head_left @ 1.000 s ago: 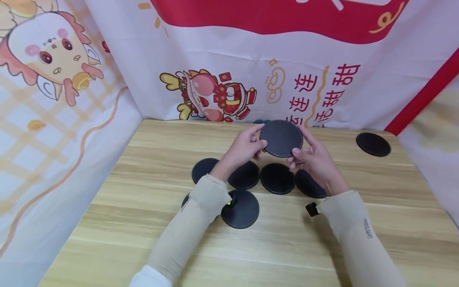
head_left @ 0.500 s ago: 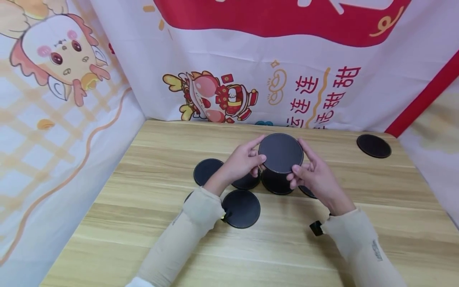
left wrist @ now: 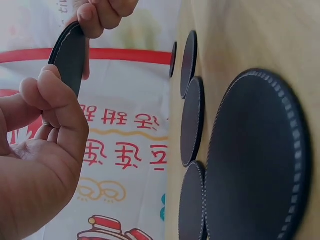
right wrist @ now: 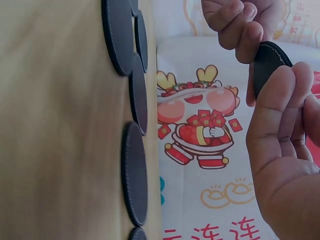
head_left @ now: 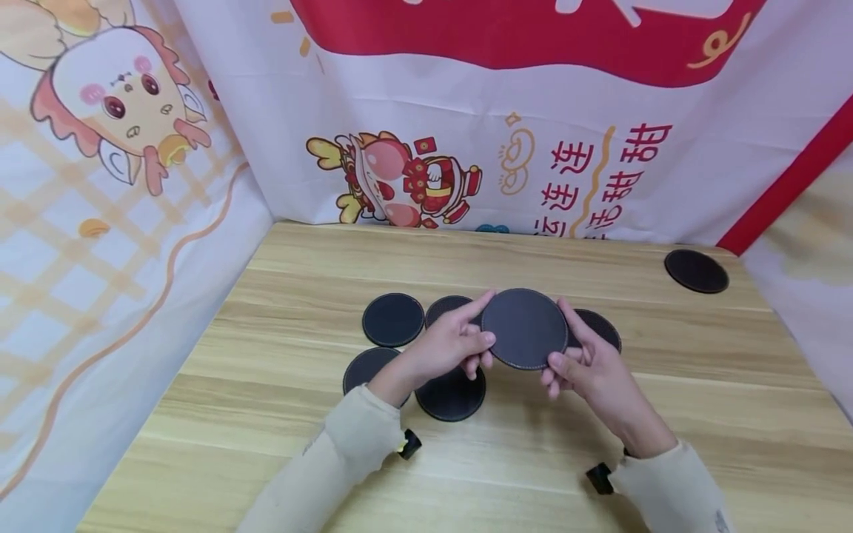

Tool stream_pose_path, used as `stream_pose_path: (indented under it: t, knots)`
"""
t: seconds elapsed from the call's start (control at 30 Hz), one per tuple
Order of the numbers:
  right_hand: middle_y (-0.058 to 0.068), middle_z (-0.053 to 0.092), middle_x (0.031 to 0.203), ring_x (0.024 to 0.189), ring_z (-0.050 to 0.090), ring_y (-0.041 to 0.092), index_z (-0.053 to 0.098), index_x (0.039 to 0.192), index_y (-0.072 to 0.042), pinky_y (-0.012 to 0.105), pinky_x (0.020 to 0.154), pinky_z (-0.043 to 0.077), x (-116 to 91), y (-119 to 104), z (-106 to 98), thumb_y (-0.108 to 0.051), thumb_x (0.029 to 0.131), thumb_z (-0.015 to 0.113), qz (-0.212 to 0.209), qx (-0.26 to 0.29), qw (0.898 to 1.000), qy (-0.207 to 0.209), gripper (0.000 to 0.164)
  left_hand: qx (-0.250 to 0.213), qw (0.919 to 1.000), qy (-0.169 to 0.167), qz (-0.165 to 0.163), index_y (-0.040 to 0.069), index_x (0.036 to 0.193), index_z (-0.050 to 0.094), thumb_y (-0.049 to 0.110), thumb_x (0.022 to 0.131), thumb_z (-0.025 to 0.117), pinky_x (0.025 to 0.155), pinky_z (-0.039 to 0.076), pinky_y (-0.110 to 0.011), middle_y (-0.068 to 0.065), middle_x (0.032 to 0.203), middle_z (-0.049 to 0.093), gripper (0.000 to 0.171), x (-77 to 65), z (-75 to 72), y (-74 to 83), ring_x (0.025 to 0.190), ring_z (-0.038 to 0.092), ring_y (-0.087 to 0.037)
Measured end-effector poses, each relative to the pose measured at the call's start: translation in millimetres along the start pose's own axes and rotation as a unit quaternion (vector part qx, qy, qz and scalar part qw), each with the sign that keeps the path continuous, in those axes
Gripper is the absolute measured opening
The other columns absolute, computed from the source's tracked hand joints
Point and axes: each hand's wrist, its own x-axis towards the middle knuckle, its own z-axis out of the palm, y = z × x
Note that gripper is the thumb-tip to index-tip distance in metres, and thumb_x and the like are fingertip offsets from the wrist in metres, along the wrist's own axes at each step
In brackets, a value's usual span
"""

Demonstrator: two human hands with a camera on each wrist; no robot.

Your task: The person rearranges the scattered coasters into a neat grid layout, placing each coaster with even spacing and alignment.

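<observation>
Both my hands hold one round black coaster (head_left: 524,329) with a stitched edge, raised over the table. My left hand (head_left: 453,340) pinches its left edge between thumb and fingers. At the opposite edge my right hand (head_left: 593,370) grips it the same way. In the left wrist view the coaster (left wrist: 70,57) shows nearly edge-on, well off the tabletop. Beneath lie more coasters: one at the left (head_left: 393,320), one partly behind my left hand (head_left: 445,307), one behind my right fingers (head_left: 603,331), and a front coaster (head_left: 453,396) beside another (head_left: 369,368) under my left wrist.
A single coaster (head_left: 696,271) lies apart at the table's far right corner. The wood-grain table (head_left: 220,444) meets a printed cloth backdrop (head_left: 426,89) at the back and another cloth (head_left: 133,244) at the left. Dark wrist cameras (head_left: 600,479) hang below the sleeves.
Both hands have brought the held coaster down the head view, from near the backdrop to over the row of coasters, toward the person. Their grip on it stays the same.
</observation>
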Motion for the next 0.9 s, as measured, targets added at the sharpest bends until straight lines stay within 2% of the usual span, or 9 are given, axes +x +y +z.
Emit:
stream_pose_path:
  t: [0.2, 0.5, 0.73, 0.9]
  knots:
    - [0.011, 0.071, 0.079, 0.067, 0.068, 0.018, -0.003, 0.163, -0.011, 0.032, 0.066, 0.059, -11, 8, 4, 0.004, 0.103, 0.052, -0.003, 0.029, 0.999, -0.016, 0.083, -0.006, 0.9998, 0.006, -0.016, 0.014, 0.163, 0.016, 0.003, 0.104, 0.054, 0.056, 0.053, -0.026, -0.007, 0.070, 0.066, 0.071, -8.7, 8.6, -4.6, 0.051, 0.055, -0.012]
    - [0.009, 0.072, 0.080, 0.067, 0.068, 0.015, -0.008, 0.161, -0.008, 0.032, 0.065, 0.060, -21, 20, 3, 0.000, 0.103, 0.054, 0.052, 0.017, 0.998, -0.023, 0.086, -0.020, 0.9987, 0.020, -0.043, 0.015, 0.163, 0.016, 0.002, 0.103, 0.055, 0.055, 0.054, -0.025, -0.007, 0.069, 0.066, 0.073, -19.1, 20.5, -19.4, 0.050, 0.055, -0.010]
    - [0.011, 0.071, 0.078, 0.064, 0.068, 0.019, -0.007, 0.161, -0.006, 0.033, 0.063, 0.059, -28, 31, -1, 0.000, 0.102, 0.056, 0.058, -0.002, 0.998, -0.016, 0.086, -0.021, 0.9979, 0.040, -0.046, 0.012, 0.163, 0.019, -0.001, 0.102, 0.056, 0.054, 0.055, -0.026, -0.007, 0.068, 0.065, 0.073, -18.5, 31.5, -33.9, 0.049, 0.055, -0.011]
    - [0.010, 0.071, 0.079, 0.064, 0.068, 0.018, -0.008, 0.161, -0.009, 0.032, 0.064, 0.059, -31, 36, -2, -0.003, 0.102, 0.056, 0.084, 0.018, 0.996, -0.014, 0.087, -0.014, 0.9975, 0.050, -0.049, 0.012, 0.162, 0.022, -0.001, 0.101, 0.056, 0.052, 0.052, -0.024, -0.008, 0.066, 0.065, 0.071, -17.0, 36.8, -41.1, 0.048, 0.054, -0.011]
